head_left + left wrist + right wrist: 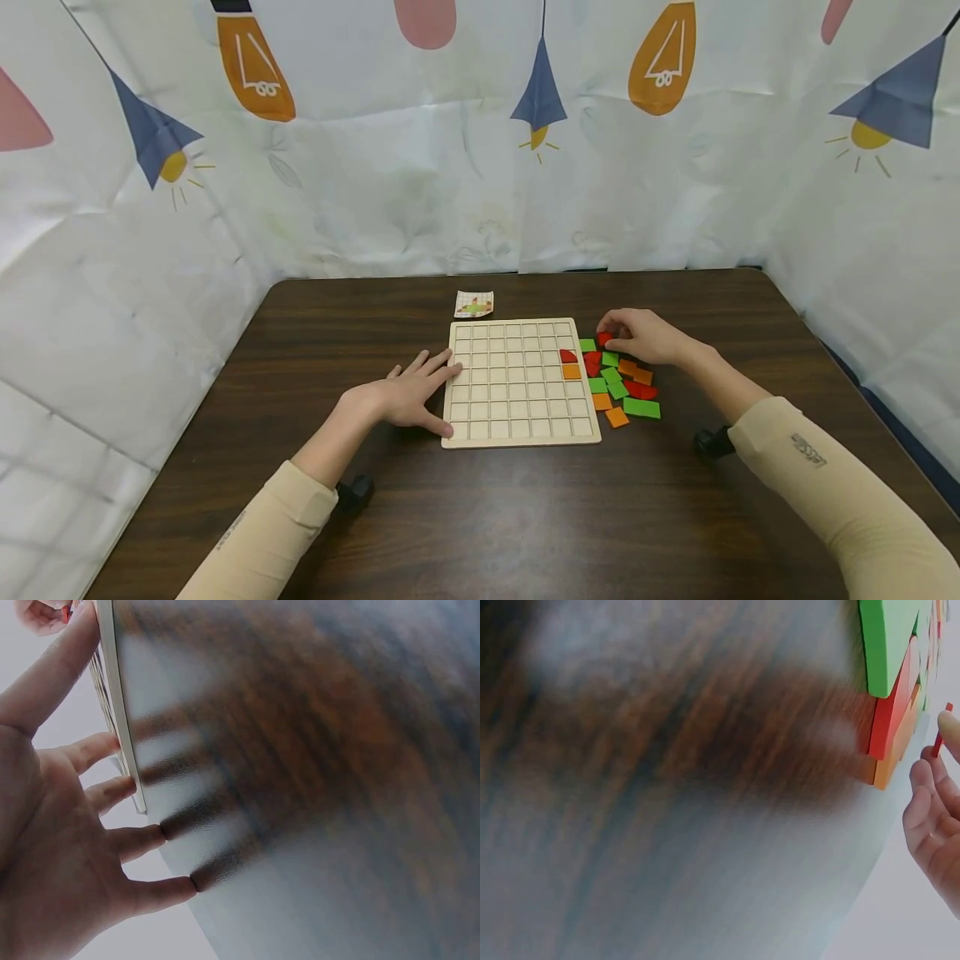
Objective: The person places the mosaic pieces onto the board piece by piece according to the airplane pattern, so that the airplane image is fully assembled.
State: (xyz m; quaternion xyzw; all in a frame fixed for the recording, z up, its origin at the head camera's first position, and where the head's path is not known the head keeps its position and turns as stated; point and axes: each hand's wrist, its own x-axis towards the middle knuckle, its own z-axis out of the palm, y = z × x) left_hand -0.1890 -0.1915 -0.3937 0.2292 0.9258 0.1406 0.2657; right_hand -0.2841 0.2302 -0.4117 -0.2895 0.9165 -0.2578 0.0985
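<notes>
A pale wooden grid board point(517, 444) lies flat on the dark table. On its right side sit one red piece point(567, 356) and one orange square point(572, 372). My left hand point(408, 395) is spread out, thumb and some fingertips touching the board's left edge; in the left wrist view the other fingertips meet the tabletop. Above the loose pieces at the right, my right hand point(637, 335) pinches a thin red piece point(942, 735) between thumb and finger. Its full shape is partly hidden by the fingers.
Several green, red and orange pieces lie in a cluster right of the board, among them a longer green block point(642, 408) and an orange square point(617, 417). A small pattern card point(474, 304) lies behind the board. A patterned white curtain point(450, 200) hangs beyond the table.
</notes>
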